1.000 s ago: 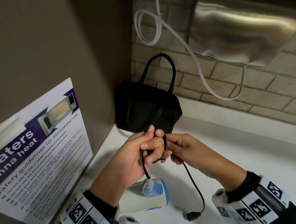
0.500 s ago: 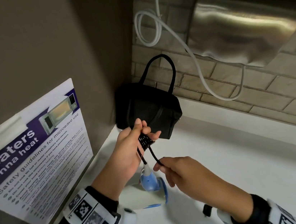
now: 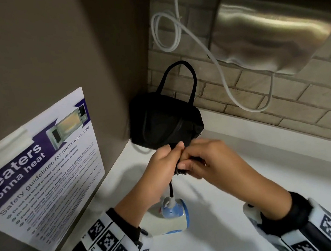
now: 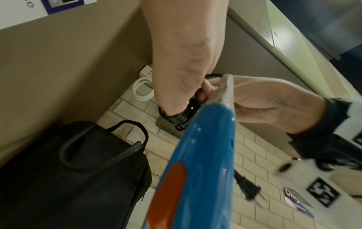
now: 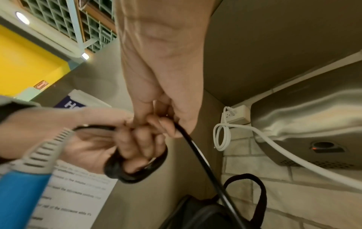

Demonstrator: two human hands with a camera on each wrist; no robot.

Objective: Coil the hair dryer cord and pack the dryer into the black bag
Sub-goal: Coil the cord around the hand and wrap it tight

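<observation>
The cream and blue hair dryer (image 3: pixel 170 219) sits low under my left forearm, and its black cord (image 3: pixel 171 187) runs straight up from it. My left hand (image 3: pixel 174 153) holds a small coil of cord (image 5: pixel 137 173) looped round its fingers. Touching it, my right hand (image 3: pixel 188 164) pinches the free strand of cord (image 5: pixel 201 158). The plug (image 4: pixel 246 187) dangles below my right wrist. Behind both hands, in the corner, the black bag (image 3: pixel 160 121) stands with its handle up. In the left wrist view the dryer's blue body (image 4: pixel 195 162) fills the middle.
A steel hand dryer (image 3: pixel 273 26) hangs on the brick wall at the right, with a looped white cable (image 3: pixel 169 32) beside it. A microwave safety poster (image 3: pixel 40 173) is stuck on the brown panel to the left. The white counter (image 3: pixel 263 186) stretches to the right.
My right hand dropped toward the dryer along the cord, then rose back to my left hand, adding cord to the coil. The plug has left the counter.
</observation>
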